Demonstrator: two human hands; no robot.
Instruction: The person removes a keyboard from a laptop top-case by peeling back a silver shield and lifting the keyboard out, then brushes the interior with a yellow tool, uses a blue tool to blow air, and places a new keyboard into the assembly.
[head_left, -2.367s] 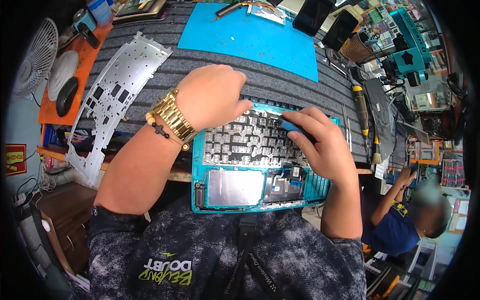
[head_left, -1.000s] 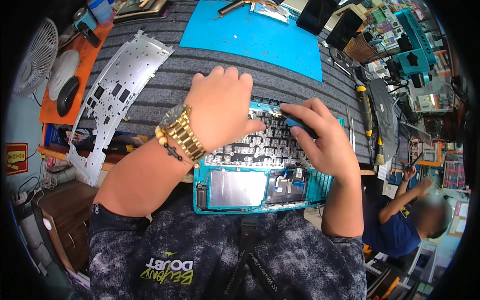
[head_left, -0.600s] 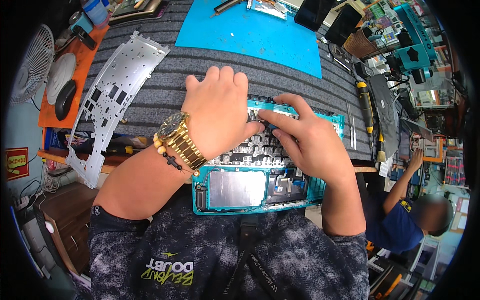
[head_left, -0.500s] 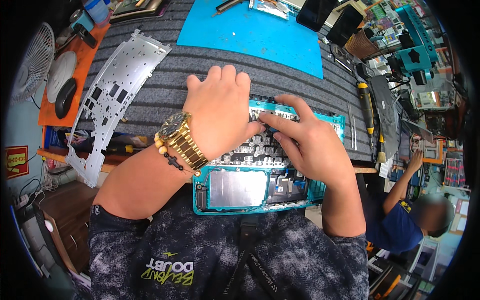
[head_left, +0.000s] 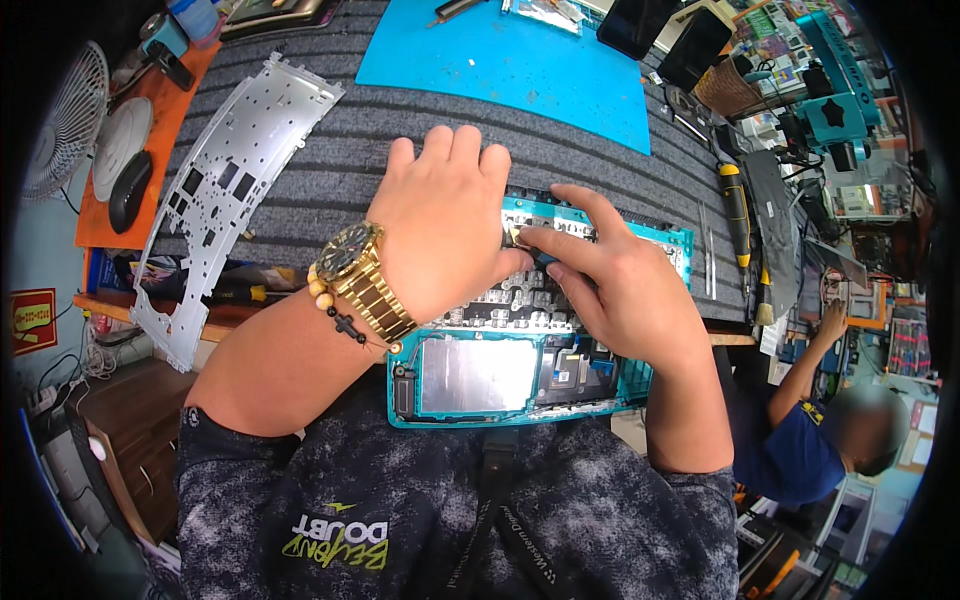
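Note:
A teal laptop top case [head_left: 640, 385] lies in front of me, its inner side up, with the metal-backed keyboard [head_left: 520, 303] exposed. My left hand [head_left: 445, 215] is over its upper left part, fingers curled down and thumb bent toward the keyboard. Whatever it grips is hidden beneath the hand. My right hand [head_left: 625, 280] rests on the case from the right, fingers apart. Its index fingertip touches the keyboard area close to my left thumb, and another finger reaches the far edge. Something small and dark shows between the two hands, too small to name.
A perforated silver metal plate [head_left: 225, 195] lies left on the grey striped mat [head_left: 340, 150]. Beyond is a blue work mat [head_left: 500, 65]. A yellow-black screwdriver [head_left: 735, 215] and a brush [head_left: 765, 300] lie right. A mouse [head_left: 130, 192] sits left. Another person [head_left: 800, 450] is at the right.
The left hand has shifted very slightly to the right over the keyboard. The right hand stays nearly still, and the laptop case has hardly moved.

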